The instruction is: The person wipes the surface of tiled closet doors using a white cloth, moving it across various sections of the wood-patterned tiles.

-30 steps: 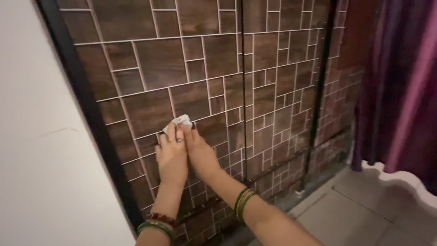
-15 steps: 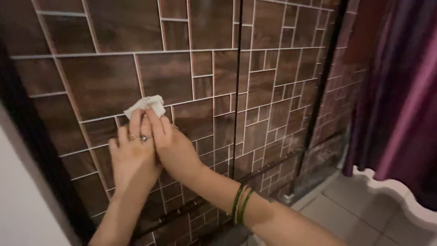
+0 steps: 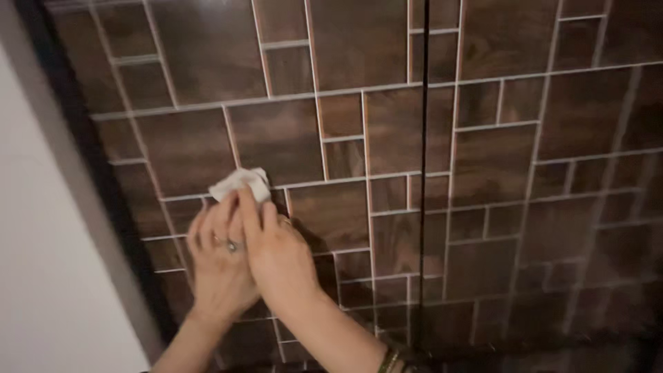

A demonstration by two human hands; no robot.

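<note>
A small white cloth is pressed against a dark brown wood-pattern panel with pale inlaid lines. My left hand, with rings on its fingers, lies flat on the panel below the cloth, its fingertips on the cloth's lower edge. My right hand overlaps the left from the right and its fingers press on the cloth as well. Most of the cloth is hidden under the fingers. Green bangles show on my right wrist at the bottom edge.
A black frame borders the panel on the left, with a plain white wall beyond it. A thin dark vertical seam splits the panel into two doors right of my hands.
The view has moved closer to the panel, and the curtain and floor have left the picture. Both hands stay on the cloth, which has shifted slightly along the panel.
</note>
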